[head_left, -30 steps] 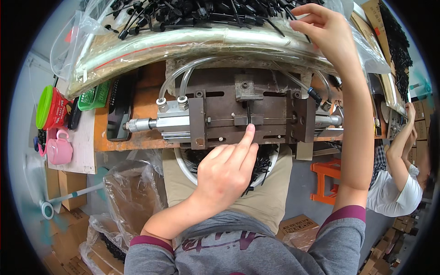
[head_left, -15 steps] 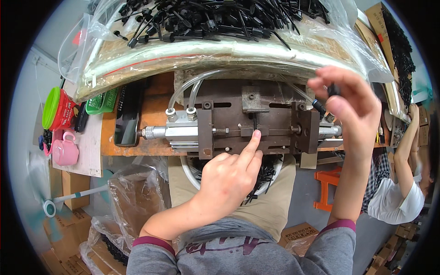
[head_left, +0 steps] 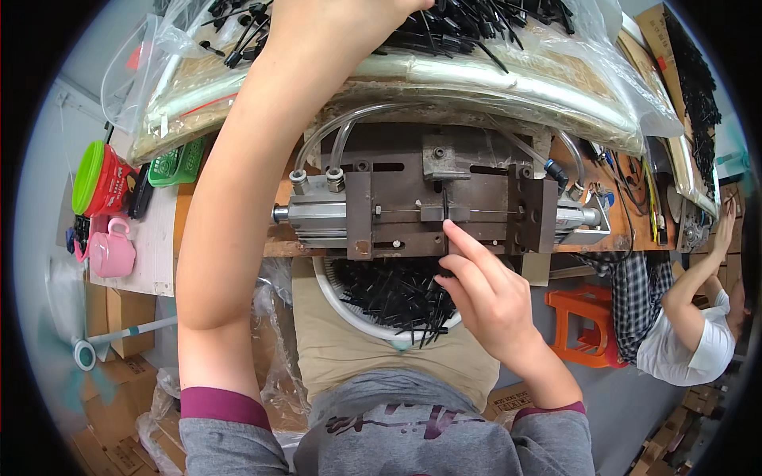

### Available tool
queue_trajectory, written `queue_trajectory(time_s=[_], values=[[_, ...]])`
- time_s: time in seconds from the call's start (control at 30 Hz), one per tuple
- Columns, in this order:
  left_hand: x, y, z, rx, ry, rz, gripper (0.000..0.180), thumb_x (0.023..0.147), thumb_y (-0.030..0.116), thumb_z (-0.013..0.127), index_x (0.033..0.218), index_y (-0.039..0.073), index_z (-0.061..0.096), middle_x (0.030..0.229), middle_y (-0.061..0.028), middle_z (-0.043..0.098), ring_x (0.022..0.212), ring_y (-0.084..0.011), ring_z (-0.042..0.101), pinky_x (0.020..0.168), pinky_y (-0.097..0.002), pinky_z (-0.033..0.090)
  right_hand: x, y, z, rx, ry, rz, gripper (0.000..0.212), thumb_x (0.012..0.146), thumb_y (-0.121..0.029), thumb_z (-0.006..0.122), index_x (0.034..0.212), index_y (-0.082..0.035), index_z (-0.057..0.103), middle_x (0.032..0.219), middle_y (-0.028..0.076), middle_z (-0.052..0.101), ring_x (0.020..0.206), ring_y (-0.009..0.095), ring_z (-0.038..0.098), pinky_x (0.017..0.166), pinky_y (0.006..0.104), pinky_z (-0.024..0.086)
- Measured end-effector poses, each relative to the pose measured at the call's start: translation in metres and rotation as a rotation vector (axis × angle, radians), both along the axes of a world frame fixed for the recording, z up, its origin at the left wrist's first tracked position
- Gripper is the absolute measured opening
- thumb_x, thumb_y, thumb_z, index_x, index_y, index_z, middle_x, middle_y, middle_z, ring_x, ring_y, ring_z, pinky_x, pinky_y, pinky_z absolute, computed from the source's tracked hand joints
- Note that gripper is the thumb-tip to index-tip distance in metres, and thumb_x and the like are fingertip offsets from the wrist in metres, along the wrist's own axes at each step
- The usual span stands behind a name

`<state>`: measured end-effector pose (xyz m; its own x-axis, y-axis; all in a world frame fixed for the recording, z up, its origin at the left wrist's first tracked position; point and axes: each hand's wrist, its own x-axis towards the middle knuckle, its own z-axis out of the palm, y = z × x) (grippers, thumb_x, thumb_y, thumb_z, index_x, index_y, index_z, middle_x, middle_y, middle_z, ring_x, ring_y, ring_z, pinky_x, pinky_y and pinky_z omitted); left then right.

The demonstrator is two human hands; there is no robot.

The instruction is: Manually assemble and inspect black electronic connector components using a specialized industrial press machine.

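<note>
the hands have swapped places: the right hand (head_left: 492, 297) is now at the brown metal jig (head_left: 397, 178), so tending it appears to fall to that side, while the left hand (head_left: 341, 20) is up by the heap of black plastic stemmed parts (head_left: 452, 36). the right index fingertip meets the thin black plastic stem (head_left: 445, 202), upright in view at the jig's middle; whether that grip is clamped is unclear. the left fingers are mostly out of frame, their grip impossible to judge.
</note>
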<state>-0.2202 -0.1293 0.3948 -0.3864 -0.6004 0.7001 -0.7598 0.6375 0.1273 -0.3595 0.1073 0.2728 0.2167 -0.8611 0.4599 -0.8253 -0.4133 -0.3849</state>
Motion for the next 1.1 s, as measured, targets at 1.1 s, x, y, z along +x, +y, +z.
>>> queue_trajectory(time_s=[1.1], values=[[0.021, 0.185, -0.126, 0.288, -0.042, -0.353, 0.026, 0.071, 0.007, 0.080, 0.095, 0.003, 0.071, 0.130, -0.0153, 0.066, 0.063, -0.0182, 0.067, 0.062, -0.0276, 0.054, -0.103, -0.148, 0.115, 0.059, -0.495, -0.168, 0.020, 0.086, -0.014, 0.067, 0.098, 0.000, 0.074, 0.075, -0.001, 0.065, 0.062, 0.004, 0.053, 0.055, 0.0207, 0.040]])
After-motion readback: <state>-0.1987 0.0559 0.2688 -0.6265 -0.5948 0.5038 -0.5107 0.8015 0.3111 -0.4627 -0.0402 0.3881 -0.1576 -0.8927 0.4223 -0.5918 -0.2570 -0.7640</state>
